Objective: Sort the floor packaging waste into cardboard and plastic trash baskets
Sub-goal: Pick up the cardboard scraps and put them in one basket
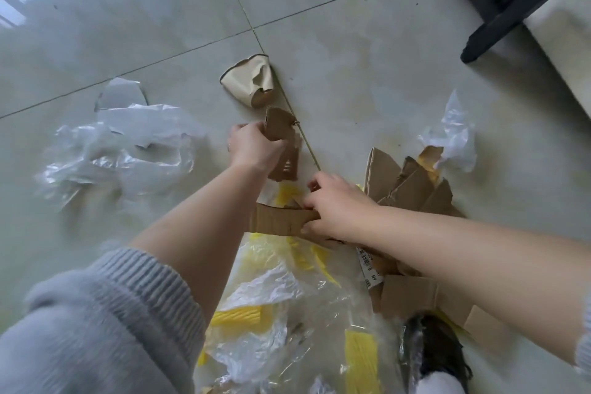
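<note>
No trash basket shows anywhere in this view; the only vessel is a crushed paper cup (250,83) lying on its side on the floor, and what may be inside it cannot be made out.

The floor (367,51) is pale grey-green glossy tile with thin grout lines, and bright window light reflects in its top left part. At top right stand black furniture legs (499,6) against a cream-coloured surface cut off by the edge.

The packaging waste is scattered over the tiles. A large heap of clear plastic film with yellow pieces (275,304) lies at the bottom centre, partly under the arms. A second spread of crumpled clear plastic (118,147) lies well to the left. Torn brown cardboard flaps (412,185) sit at the right, with more cardboard (412,297) below the right forearm, bearing a barcode label. A smaller clear plastic scrap (455,134) lies just beyond the flaps.

The left hand (254,145) is clenched around a torn cardboard piece (283,144), lifted clear of the floor. The right hand (335,205) grips a cardboard strip (278,219) that rests over the yellow plastic.

A grey knitted sleeve (105,323) fills the lower left. A dark blurred object at the bottom right cannot be identified.
</note>
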A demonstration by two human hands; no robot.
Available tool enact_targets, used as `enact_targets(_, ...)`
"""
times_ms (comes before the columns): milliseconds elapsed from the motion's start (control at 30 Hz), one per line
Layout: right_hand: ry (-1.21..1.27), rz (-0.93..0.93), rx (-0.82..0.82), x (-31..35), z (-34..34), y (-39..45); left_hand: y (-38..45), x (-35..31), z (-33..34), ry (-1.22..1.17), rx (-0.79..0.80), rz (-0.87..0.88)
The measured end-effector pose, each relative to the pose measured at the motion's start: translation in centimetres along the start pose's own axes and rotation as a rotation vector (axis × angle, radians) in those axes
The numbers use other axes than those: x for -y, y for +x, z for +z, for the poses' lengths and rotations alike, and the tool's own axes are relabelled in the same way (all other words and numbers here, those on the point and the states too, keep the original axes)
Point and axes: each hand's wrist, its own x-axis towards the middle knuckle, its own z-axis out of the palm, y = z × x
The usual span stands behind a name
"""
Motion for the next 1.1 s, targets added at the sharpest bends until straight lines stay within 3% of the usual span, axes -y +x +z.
enact_targets(167,-0.084,0.016,-0.053,-0.5,0.2,0.3,0.4,-0.2,1.0,0.028,0.009,-0.009)
enact_targets(533,0.098,0.058,-0.013,-0.1,0.6,-0.4,-0.6,-2.3,1.6,-0.037,0.124,0.003)
enact_targets(767,0.095,0.024,-0.063,0.1,0.7,-0.3,-1.4,-1.9,4.0,0.185,0.148,0.105)
enact_targets(1100,0.338,-0.056,-0.173,-1.2,-0.8,-3.3,-0.9,-3.7,-0.3,-0.062,0.165,0.094)
